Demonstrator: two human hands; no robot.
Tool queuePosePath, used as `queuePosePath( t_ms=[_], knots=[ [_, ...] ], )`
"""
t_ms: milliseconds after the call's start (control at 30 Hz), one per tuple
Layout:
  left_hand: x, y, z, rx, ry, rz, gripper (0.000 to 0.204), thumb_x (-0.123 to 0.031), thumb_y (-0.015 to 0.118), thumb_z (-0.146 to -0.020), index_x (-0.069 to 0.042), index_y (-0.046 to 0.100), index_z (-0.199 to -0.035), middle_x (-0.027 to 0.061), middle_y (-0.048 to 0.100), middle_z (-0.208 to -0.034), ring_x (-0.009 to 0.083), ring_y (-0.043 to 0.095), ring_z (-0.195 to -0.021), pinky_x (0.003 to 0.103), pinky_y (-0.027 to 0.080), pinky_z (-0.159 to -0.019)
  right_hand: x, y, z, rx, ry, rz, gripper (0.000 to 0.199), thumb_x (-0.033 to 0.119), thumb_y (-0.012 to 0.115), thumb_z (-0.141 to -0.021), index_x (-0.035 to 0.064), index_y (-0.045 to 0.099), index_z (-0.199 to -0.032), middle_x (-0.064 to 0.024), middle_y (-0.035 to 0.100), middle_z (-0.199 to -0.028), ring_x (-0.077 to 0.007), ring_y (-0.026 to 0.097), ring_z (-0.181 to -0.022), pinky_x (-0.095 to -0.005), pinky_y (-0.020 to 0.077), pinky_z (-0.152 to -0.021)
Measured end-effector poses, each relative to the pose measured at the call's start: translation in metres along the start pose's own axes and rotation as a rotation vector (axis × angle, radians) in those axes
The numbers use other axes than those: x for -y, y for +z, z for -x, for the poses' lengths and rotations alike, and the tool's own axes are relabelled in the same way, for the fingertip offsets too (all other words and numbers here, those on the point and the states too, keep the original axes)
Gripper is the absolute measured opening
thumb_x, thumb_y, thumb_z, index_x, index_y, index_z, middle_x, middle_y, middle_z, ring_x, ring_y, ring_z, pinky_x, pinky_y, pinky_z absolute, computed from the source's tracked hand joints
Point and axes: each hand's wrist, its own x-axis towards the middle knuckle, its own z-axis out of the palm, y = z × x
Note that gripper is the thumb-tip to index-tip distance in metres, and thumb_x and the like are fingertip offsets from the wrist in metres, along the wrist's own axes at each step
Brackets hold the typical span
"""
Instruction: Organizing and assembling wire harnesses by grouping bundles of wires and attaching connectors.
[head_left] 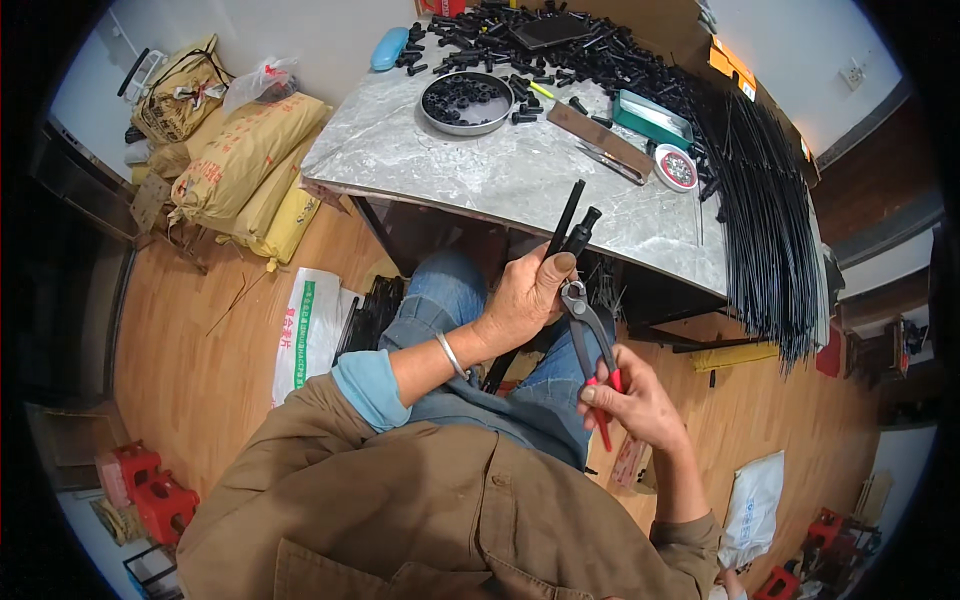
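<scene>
My left hand is closed around a slim black rod and a thicker black stepped fitting, both tilted up above my fist over my lap. In my right hand is a pair of end-cutting pincers with red handles, my fingers wrapped round the grips. The pincers' metal head lies against the thumb side of my left hand, by the lower part of the fitting. What the jaws hold, if anything, is hidden there.
Ahead stands a grey marble-patterned table with a round tray of small black parts, a heap of black fittings, a teal box and a small dish. Long black wires overhang its right edge. Yellow sacks lie at left.
</scene>
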Motion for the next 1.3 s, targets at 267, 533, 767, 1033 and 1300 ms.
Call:
queuePosePath(
  t_ms=[267,533,767,1033,1300],
  knots=[
    [-0.007,0.002,0.0,0.024,0.0,0.004,0.056,-0.059,0.045,-0.092,-0.004,0.052,-0.088,-0.0018,0.045,-0.057,0.0044,0.041,-0.044,0.021,0.031,-0.04,0.011,-0.003,0.003,0.22,0.073,-0.339,0.021,0.016,0.057,-0.093,0.0061,0.041,-0.102,-0.0239,0.065,-0.096,-0.0301,0.069,-0.074,-0.0362,0.0562,-0.065],
    [-0.009,0.002,-0.001,0.084,-0.05,0.036,0.06,-0.063,0.043,-0.09,-0.004,0.051,-0.091,-0.0015,0.043,-0.056,0.0051,0.041,-0.043,0.02,0.031,-0.039,0.021,-0.016,0.009,0.346,0.108,-0.45,0.021,0.012,0.056,-0.092,0.0047,0.042,-0.106,-0.0251,0.064,-0.102,-0.0333,0.069,-0.075,-0.0405,0.0565,-0.067],
    [-0.006,-0.004,-0.002,0.089,-0.085,0.115,0.06,-0.063,0.043,-0.09,-0.003,0.05,-0.093,-0.0023,0.04,-0.055,0.0051,0.039,-0.042,0.02,0.031,-0.039,-0.003,-0.011,0.009,0.125,0.028,-0.126,0.012,-0.002,0.045,-0.094,0.0034,0.041,-0.104,-0.0187,0.064,-0.1,-0.0244,0.067,-0.082,-0.034,0.0556,-0.071],
    [-0.011,0.002,-0.001,0.059,-0.062,0.066,0.051,-0.055,0.045,-0.094,-0.004,0.051,-0.092,-0.0032,0.04,-0.053,0.0041,0.039,-0.042,0.02,0.03,-0.038,0.016,-0.002,0.001,-0.022,-0.105,0.254,0.007,0.0,0.047,-0.095,0.002,0.041,-0.098,-0.0125,0.065,-0.094,-0.0178,0.066,-0.079,-0.0299,0.0534,-0.066],
    [-0.007,0.003,-0.003,0.03,-0.031,-0.005,0.055,-0.06,0.045,-0.091,-0.005,0.05,-0.095,-0.0027,0.039,-0.057,0.0043,0.038,-0.043,0.02,0.03,-0.039,0.021,0.002,0.006,-0.256,-0.282,0.881,0.009,0.002,0.051,-0.089,0.0019,0.045,-0.096,-0.0175,0.064,-0.084,-0.0377,0.063,-0.074,-0.0442,0.0474,-0.062]
  ],
)
